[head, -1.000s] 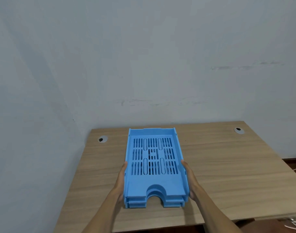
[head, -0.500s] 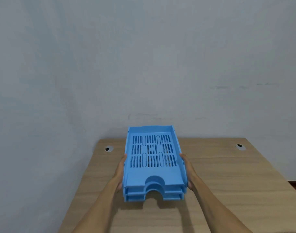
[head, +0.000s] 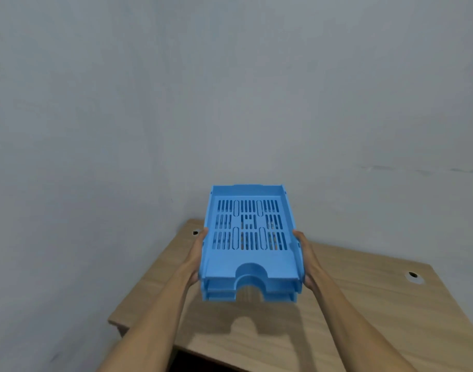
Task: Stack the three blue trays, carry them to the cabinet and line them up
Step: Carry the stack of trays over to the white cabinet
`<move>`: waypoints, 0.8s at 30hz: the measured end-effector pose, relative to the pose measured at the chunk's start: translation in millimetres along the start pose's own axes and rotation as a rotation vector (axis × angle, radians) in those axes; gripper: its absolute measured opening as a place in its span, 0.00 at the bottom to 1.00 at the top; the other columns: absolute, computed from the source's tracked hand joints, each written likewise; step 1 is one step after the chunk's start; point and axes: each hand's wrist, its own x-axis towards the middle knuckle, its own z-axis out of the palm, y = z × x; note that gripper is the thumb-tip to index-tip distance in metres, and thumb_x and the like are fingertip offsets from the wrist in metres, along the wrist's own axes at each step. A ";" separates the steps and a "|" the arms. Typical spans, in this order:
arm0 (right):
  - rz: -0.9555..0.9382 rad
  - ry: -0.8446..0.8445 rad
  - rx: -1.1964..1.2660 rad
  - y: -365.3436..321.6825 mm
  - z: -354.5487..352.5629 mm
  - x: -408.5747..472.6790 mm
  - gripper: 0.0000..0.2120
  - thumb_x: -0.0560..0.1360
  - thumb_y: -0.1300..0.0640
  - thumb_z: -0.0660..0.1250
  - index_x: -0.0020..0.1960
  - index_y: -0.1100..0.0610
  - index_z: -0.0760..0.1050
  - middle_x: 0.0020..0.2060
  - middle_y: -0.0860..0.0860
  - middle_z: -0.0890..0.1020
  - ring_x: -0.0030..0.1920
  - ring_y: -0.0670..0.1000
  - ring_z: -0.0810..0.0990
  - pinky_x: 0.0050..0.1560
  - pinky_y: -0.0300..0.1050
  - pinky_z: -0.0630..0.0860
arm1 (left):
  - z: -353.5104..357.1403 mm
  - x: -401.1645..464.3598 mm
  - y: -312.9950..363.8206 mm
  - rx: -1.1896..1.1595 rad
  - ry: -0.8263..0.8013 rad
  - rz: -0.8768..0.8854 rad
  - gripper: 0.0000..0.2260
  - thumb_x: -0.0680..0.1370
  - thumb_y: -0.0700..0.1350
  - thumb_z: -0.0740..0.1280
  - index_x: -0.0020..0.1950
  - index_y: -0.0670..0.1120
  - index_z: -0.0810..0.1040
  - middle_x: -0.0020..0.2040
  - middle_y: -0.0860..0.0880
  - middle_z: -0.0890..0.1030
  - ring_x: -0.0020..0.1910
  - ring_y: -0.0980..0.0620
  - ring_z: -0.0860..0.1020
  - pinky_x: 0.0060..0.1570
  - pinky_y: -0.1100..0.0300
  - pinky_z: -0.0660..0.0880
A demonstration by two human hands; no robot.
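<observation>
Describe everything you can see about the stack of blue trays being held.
The stack of blue trays looks like light blue moulded plastic letter trays nested one on another; three front edges show. The top tray has a slotted floor, low side walls, a back wall and a half-round cutout in its front lip. It is lifted clear of the wooden desk, casting a shadow there, roughly level, cutout toward the person. The left hand grips its left side, the right hand its right side.
</observation>
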 end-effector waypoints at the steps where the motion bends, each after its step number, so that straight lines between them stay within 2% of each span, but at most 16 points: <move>1: 0.012 -0.032 0.006 -0.6 -2.9 -4.9 0.32 0.75 0.37 0.60 0.62 0.63 0.77 0.52 0.65 0.84 0.45 0.62 0.84 0.48 0.55 0.81 | 6.1 -10.8 -3.9 -0.002 0.016 0.016 0.27 0.80 0.63 0.53 0.55 0.43 0.81 0.48 0.39 0.85 0.45 0.41 0.84 0.44 0.49 0.81; 3: 0.022 -0.085 0.003 1.3 -5.2 -12.1 0.32 0.75 0.37 0.60 0.62 0.64 0.77 0.52 0.65 0.84 0.46 0.62 0.84 0.47 0.55 0.81 | 13.4 -32.6 -11.4 -0.003 0.055 0.046 0.26 0.81 0.62 0.53 0.52 0.43 0.81 0.46 0.40 0.84 0.44 0.42 0.83 0.46 0.48 0.81; 5: 0.038 -0.131 -0.002 8.3 -2.2 -19.2 0.32 0.75 0.37 0.60 0.63 0.64 0.77 0.53 0.65 0.84 0.48 0.63 0.84 0.52 0.58 0.80 | 14.8 -55.6 -19.8 -0.001 0.101 0.060 0.24 0.81 0.61 0.54 0.50 0.44 0.81 0.45 0.40 0.84 0.44 0.41 0.83 0.48 0.47 0.81; 9: 0.119 -0.226 0.016 32.7 19.3 -32.8 0.32 0.76 0.38 0.60 0.65 0.64 0.75 0.56 0.67 0.82 0.51 0.64 0.82 0.60 0.65 0.75 | 1.6 -105.5 -33.9 -0.027 0.243 0.082 0.25 0.82 0.60 0.53 0.52 0.42 0.79 0.43 0.40 0.84 0.40 0.42 0.83 0.43 0.50 0.81; 13: 0.206 -0.381 0.025 60.9 61.2 -53.5 0.30 0.76 0.40 0.61 0.66 0.62 0.76 0.58 0.66 0.81 0.50 0.63 0.83 0.57 0.61 0.78 | -27.5 -170.1 -48.0 -0.087 0.419 0.101 0.29 0.80 0.61 0.53 0.58 0.38 0.78 0.50 0.36 0.83 0.44 0.40 0.82 0.46 0.48 0.80; 16: 0.260 -0.492 -0.039 84.6 98.7 -73.8 0.29 0.75 0.38 0.61 0.62 0.61 0.79 0.56 0.66 0.83 0.49 0.63 0.84 0.55 0.60 0.79 | -48.6 -227.5 -58.9 -0.111 0.516 0.143 0.28 0.80 0.61 0.53 0.56 0.40 0.81 0.47 0.37 0.85 0.41 0.41 0.84 0.38 0.51 0.81; 20: 0.334 -0.640 -0.091 113.7 154.7 -113.9 0.30 0.73 0.36 0.62 0.59 0.60 0.81 0.52 0.64 0.85 0.47 0.62 0.85 0.44 0.54 0.82 | -70.8 -314.6 -78.0 -0.166 0.678 0.204 0.28 0.80 0.62 0.54 0.58 0.40 0.81 0.48 0.36 0.84 0.42 0.41 0.84 0.40 0.51 0.81; 24: 0.411 -0.791 -0.095 143.7 208.3 -174.5 0.31 0.71 0.36 0.66 0.60 0.60 0.80 0.54 0.64 0.84 0.50 0.64 0.84 0.53 0.61 0.80 | -86.4 -409.2 -96.5 -0.212 0.788 0.284 0.27 0.80 0.61 0.54 0.57 0.41 0.81 0.49 0.37 0.84 0.44 0.41 0.83 0.48 0.47 0.80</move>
